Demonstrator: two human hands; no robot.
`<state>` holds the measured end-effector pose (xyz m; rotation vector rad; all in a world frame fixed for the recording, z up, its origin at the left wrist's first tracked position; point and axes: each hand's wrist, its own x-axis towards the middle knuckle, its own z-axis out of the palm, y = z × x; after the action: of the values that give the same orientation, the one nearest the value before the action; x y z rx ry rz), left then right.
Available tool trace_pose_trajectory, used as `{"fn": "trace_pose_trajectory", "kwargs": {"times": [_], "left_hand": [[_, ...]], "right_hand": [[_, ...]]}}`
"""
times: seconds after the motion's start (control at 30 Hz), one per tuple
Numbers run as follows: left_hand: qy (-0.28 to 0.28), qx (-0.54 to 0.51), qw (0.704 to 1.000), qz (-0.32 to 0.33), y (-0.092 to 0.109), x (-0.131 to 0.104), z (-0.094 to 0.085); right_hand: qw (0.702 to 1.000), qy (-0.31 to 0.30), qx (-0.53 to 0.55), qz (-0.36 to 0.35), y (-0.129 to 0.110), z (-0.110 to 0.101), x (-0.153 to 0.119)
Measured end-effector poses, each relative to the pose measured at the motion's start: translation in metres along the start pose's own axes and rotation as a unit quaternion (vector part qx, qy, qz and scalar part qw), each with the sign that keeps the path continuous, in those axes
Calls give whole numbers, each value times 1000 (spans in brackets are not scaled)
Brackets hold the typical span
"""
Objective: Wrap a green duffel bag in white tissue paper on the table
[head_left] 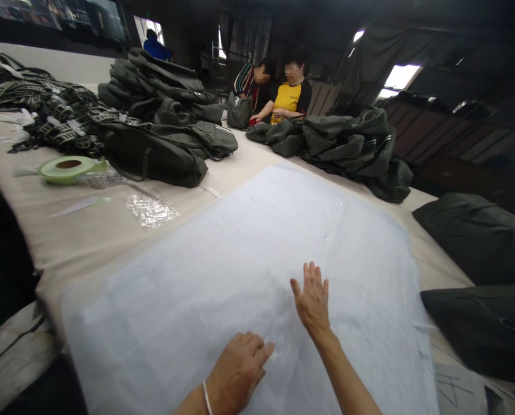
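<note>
A large stack of thin white plastic sheets (257, 253) lies flat on the table in front of me. My right hand (313, 300) rests palm down on the sheets, fingers stretched out and slightly apart. My left hand (240, 369), with a thin bracelet at the wrist, lies nearer to me on the same white surface, fingers curled loosely down. Neither hand holds anything.
Dark green bags (162, 150) lie piled at the back left, more green bags (352, 144) at the back right and along the right edge (477, 236). A green tape roll (67, 169) and a small clear packet (150, 210) lie left. Two people (283, 92) sit at the far end.
</note>
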<state>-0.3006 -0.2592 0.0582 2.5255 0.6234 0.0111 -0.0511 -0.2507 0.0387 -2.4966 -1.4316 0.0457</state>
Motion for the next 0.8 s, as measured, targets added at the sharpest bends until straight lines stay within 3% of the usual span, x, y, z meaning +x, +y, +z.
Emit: {"fn": "trace_pose_trajectory", "kwargs": {"times": [0.1, 0.2, 0.3, 0.4, 0.5, 0.57, 0.67, 0.8], "left_hand": [[13, 52, 998, 34, -17, 0, 17], [1, 93, 994, 48, -30, 7, 31], [16, 102, 994, 43, -31, 20, 26], [43, 100, 993, 42, -27, 41, 7], [71, 86, 992, 53, -27, 61, -12], [78, 66, 993, 52, -30, 66, -19], [61, 23, 996, 56, -35, 54, -23], [25, -21, 996, 84, -34, 10, -16]], "right_hand": [[998, 13, -25, -63, 0, 43, 0], [995, 19, -41, -85, 11, 64, 8], [996, 18, -31, -85, 27, 59, 34], [998, 13, -6, -69, 40, 46, 76], [999, 36, 24, -16, 46, 32, 113], [997, 58, 45, 28, 48, 20, 117], [993, 82, 68, 49, 53, -8, 78], [977, 175, 119, 14, 80, -64, -48]]}}
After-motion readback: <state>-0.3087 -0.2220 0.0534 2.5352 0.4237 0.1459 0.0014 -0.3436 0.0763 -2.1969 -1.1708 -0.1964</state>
